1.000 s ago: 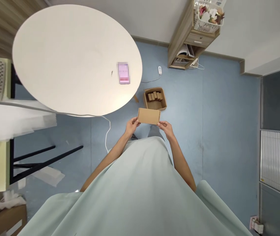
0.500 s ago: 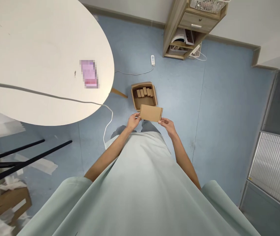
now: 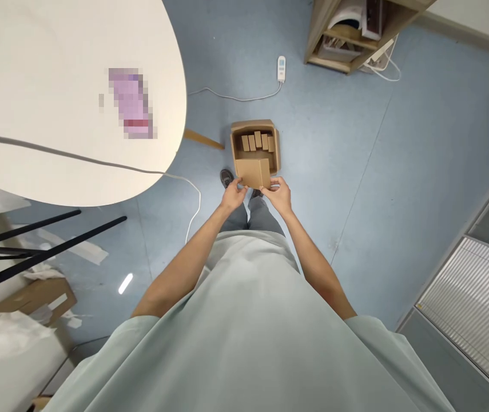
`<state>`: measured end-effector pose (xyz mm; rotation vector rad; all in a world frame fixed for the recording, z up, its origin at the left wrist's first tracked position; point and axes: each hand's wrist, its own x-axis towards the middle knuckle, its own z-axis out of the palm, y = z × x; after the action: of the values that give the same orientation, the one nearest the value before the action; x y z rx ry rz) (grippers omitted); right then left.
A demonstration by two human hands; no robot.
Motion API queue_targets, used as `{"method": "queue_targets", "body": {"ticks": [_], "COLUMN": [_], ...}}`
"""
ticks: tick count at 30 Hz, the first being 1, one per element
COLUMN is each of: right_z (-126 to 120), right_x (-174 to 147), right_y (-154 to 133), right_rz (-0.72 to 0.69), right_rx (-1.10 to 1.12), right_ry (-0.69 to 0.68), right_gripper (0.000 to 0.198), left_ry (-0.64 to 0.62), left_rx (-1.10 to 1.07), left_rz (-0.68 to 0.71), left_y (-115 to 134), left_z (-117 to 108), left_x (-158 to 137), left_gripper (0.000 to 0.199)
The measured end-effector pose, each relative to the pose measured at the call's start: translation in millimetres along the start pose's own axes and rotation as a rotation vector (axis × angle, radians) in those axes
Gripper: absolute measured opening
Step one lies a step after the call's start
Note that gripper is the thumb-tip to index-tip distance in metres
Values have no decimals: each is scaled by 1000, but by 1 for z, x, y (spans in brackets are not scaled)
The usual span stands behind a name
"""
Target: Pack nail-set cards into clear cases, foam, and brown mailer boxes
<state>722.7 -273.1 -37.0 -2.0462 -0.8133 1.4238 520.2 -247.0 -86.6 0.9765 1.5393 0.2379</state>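
As the head view looks down, the box sits straight ahead of the person, held up between the left hand and the right hand. It lies just forward of both wrists, with its long axis seeming to run crosswise, left to right. Neither arm is clearly nearer: each hand grasps the box at its near edge, the left around the near left corner, the right around the near right corner, thumbs toward the body. Both hands are closed on the cardboard by fingertips and thumbs rather than full palms.

Beyond the box, in line with the hands, stands an open carton on the floor. From above, the far part of the box covers the carton's near side; whether they touch, or how high the box hangs over it, I cannot tell. Against the carton's far side, a row of small boxes stands side by side, leaving bare bottom nearer the person.

The box is plain brown cardboard, flat-faced and sharp-edged, with no print that I can see. A crease near its right end parts the broad face from a narrower panel beside the right hand; whether that panel is a side or a flap is unclear. Off to the left, well apart from the hands, is the pale table.
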Motion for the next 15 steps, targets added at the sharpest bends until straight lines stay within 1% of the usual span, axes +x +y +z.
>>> {"method": "queue_targets", "body": {"ticks": [3, 7, 10, 15], "right_z": [24, 58, 85, 126], "right_x": [18, 47, 72, 116], "right_y": [3, 17, 32, 63], "right_rz": [-42, -48, -32, -25], "right_rx": [-38, -78, -82, -117], "right_ry": [26, 60, 103, 182], "right_gripper": [39, 41, 41, 38], "left_ry": [-18, -65, -72, -66], "left_rx": [33, -26, -27, 50], "left_rz": [-8, 47, 35, -12], "left_y": [5, 6, -2, -20], "left_z": [-5, -6, -1, 5], "left_x": [20, 52, 81, 128], "left_gripper": [55, 51, 48, 45]}}
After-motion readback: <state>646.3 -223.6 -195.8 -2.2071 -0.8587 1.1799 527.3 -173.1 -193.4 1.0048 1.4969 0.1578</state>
